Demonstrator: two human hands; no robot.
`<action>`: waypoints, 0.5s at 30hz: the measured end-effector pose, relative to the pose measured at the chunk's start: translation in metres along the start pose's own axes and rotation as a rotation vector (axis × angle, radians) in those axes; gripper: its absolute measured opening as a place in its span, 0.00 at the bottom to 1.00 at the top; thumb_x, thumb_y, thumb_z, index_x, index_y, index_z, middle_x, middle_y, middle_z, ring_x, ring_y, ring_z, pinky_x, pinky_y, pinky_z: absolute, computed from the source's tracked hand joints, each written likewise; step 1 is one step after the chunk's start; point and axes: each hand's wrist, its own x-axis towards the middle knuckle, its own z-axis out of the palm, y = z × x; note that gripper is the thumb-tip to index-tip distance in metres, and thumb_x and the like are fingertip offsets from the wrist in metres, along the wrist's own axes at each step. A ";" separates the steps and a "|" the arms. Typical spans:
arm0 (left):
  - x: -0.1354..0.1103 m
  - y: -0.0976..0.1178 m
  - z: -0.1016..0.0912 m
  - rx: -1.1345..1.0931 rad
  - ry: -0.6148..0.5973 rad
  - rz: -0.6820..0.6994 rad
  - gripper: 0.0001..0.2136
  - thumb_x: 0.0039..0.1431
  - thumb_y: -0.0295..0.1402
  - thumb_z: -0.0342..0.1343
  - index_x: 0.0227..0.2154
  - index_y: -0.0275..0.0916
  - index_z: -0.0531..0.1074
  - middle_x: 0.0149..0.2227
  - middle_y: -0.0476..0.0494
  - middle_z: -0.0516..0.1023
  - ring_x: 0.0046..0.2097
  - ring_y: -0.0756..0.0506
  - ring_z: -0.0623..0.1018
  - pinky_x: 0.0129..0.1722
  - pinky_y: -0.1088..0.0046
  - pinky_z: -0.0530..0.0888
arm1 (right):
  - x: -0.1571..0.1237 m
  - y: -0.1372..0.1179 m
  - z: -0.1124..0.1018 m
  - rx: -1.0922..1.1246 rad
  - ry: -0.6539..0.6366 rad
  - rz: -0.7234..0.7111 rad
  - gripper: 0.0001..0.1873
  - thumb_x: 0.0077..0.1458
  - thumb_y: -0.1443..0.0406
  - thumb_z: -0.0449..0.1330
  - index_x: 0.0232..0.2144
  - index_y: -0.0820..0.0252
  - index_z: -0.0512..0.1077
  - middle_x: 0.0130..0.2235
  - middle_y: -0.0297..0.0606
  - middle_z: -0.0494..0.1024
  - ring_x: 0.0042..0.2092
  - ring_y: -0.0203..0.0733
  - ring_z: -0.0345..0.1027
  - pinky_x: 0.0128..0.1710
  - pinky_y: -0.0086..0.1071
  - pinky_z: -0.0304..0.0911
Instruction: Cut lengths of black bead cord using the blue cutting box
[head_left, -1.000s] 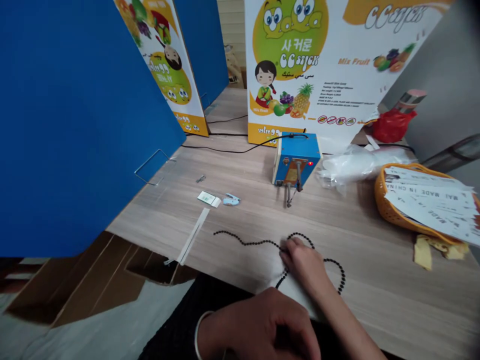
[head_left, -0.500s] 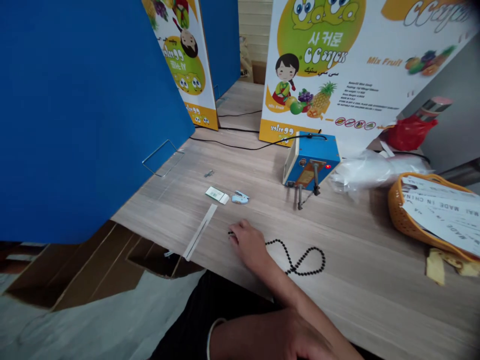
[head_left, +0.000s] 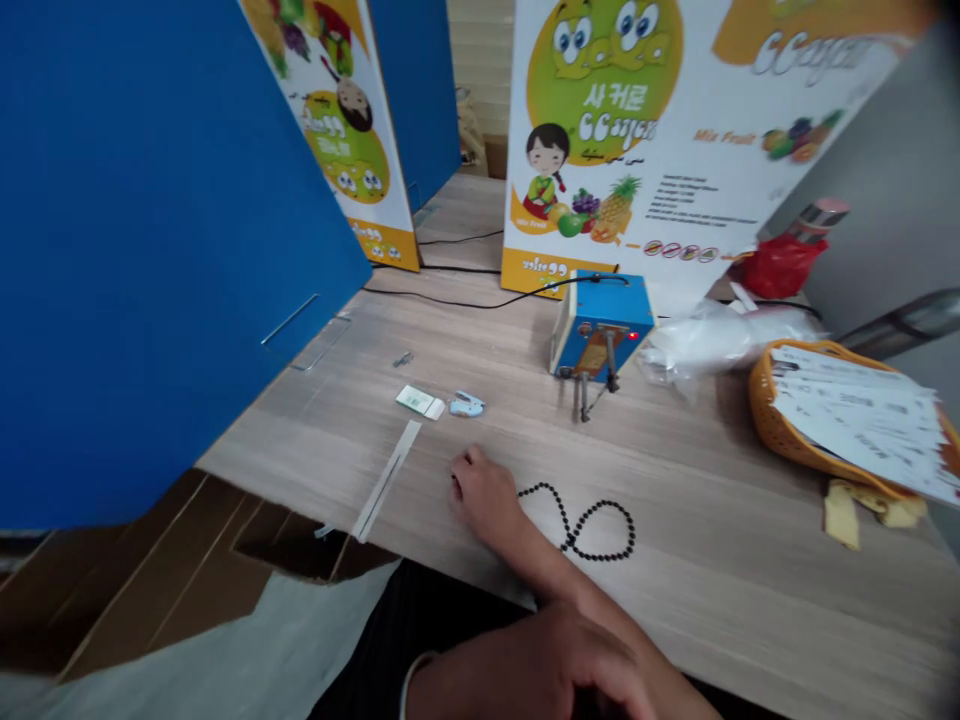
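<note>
My right hand (head_left: 486,492) rests on the wooden table with its fingers curled together around one end of a string of black beads (head_left: 626,520). The beads trail out from beside the wrist and cross into a loop to the right of the forearm. Its pinched end is hidden under the fingers. Across my right forearm, at the bottom edge, lies my left hand (head_left: 581,655), with a pale bangle (head_left: 411,680) on the wrist. Its fingers bend downward and their tips are out of sight. Just beyond the right hand sit a light blue mini stapler (head_left: 466,404) and a small white box (head_left: 420,402).
A pale strip with a dark slit (head_left: 386,482) lies left of my hands. Farther back stands a blue device with metal rods (head_left: 604,325). An orange basket (head_left: 780,425) of printed papers is at right. Large blue panels (head_left: 180,260) and a printed carton (head_left: 592,130) border the table.
The whole view has shifted a little. The bead end that stuck out past my right fingertips is now hidden. My left hand has lowered slightly over the right forearm.
</note>
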 end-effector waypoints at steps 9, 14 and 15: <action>0.027 0.049 -0.077 0.420 0.634 0.000 0.03 0.55 0.29 0.57 0.29 0.39 0.75 0.26 0.48 0.73 0.28 0.49 0.71 0.28 0.76 0.66 | -0.077 0.102 -0.109 0.768 0.397 0.246 0.07 0.54 0.63 0.55 0.32 0.60 0.69 0.25 0.29 0.65 0.27 0.35 0.58 0.27 0.26 0.54; 0.081 0.001 -0.134 0.713 0.852 -0.055 0.06 0.55 0.33 0.55 0.31 0.38 0.74 0.28 0.47 0.75 0.30 0.47 0.73 0.31 0.74 0.68 | -0.067 0.149 -0.142 0.599 0.609 0.268 0.08 0.55 0.62 0.55 0.30 0.61 0.69 0.27 0.32 0.68 0.29 0.36 0.61 0.30 0.27 0.55; 0.091 -0.011 -0.141 0.759 0.866 -0.074 0.06 0.55 0.33 0.55 0.32 0.38 0.74 0.28 0.47 0.75 0.30 0.47 0.73 0.31 0.73 0.68 | -0.058 0.153 -0.141 0.581 0.612 0.251 0.08 0.55 0.62 0.54 0.30 0.61 0.69 0.27 0.32 0.68 0.29 0.36 0.61 0.30 0.27 0.55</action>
